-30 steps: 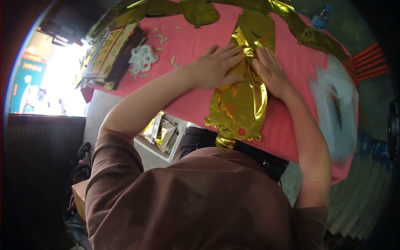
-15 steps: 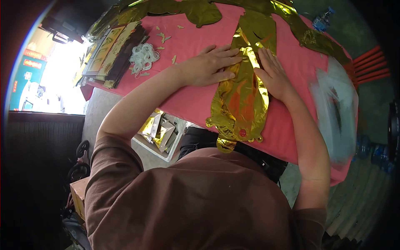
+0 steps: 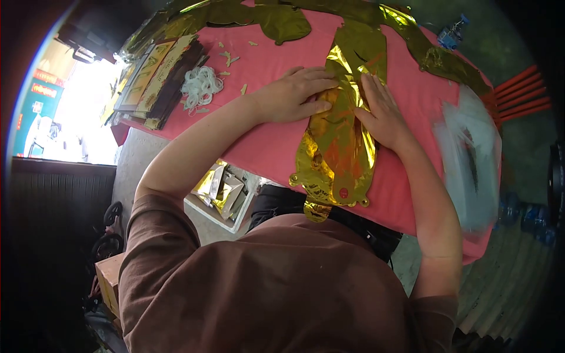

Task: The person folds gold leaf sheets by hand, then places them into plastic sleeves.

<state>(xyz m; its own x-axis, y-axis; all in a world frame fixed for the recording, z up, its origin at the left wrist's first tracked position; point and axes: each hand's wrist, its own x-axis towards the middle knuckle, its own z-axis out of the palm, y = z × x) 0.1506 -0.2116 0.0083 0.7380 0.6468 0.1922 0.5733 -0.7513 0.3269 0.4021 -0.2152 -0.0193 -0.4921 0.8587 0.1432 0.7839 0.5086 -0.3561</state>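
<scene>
A flat gold foil balloon [image 3: 338, 159] lies lengthwise on the pink-covered table [image 3: 259, 144], its near end hanging over the front edge. A small red round mark shows near that end. My left hand [image 3: 297, 94] rests with fingers stretched out, the tips on the foil's left edge. Across from it, my right hand [image 3: 382, 115] lies flat along the right edge, fingers extended. Both hands touch the foil and neither grips it. Creases and bright reflections run between them.
Stacked printed packets [image 3: 153, 79] stand at the left beside a bundle of white ribbon [image 3: 202, 87] and small pale pieces. More gold foil [image 3: 285, 23] lies along the back. Clear plastic bags [image 3: 471, 165] sit at the right. A white box [image 3: 220, 200] with packets is below the table edge.
The foil's near end has shifted slightly down and shows different creases. My right hand has moved a little left over the foil; my left hand stays nearly in place.
</scene>
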